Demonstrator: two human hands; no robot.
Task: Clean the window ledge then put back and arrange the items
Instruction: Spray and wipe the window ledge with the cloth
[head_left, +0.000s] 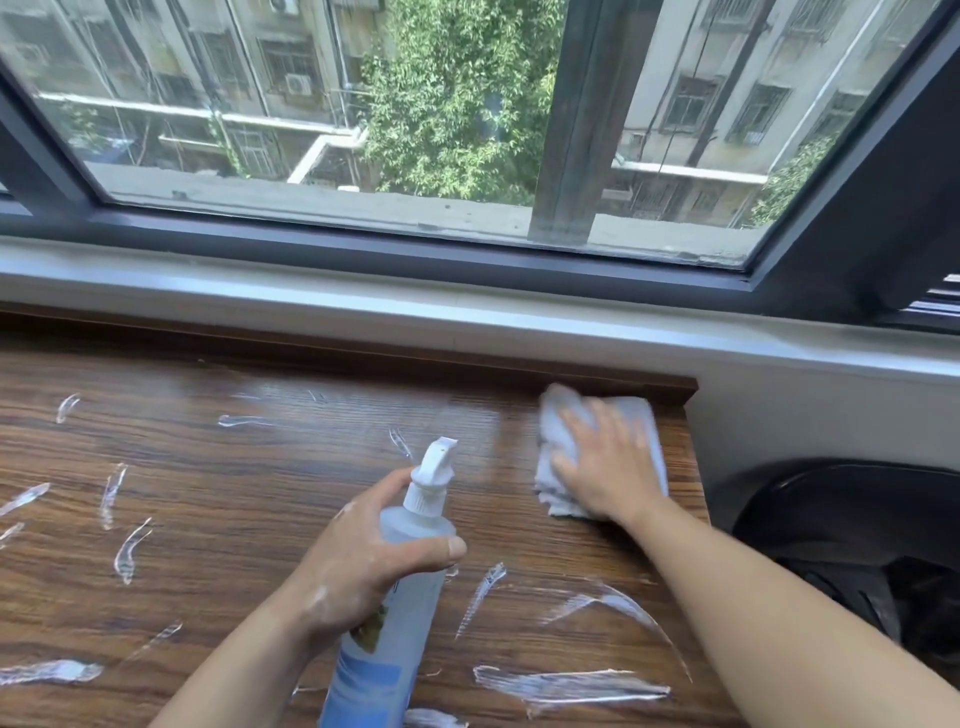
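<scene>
The wooden window ledge (234, 478) fills the lower view, streaked with white foam (566, 686) in several places. My left hand (363, 561) grips a clear spray bottle (410, 603) with a white trigger nozzle, held upright over the middle of the ledge. My right hand (608, 462) presses flat on a folded white cloth (556, 441) at the ledge's far right corner, fingers spread across it. The patch of wood just left of the cloth looks wiped and shiny.
A raised wooden lip (363, 358) runs along the back of the ledge below the pale sill (415, 306) and dark window frame (415, 249). The ledge ends at right (696, 467); beyond it sits a dark rounded object (841, 519).
</scene>
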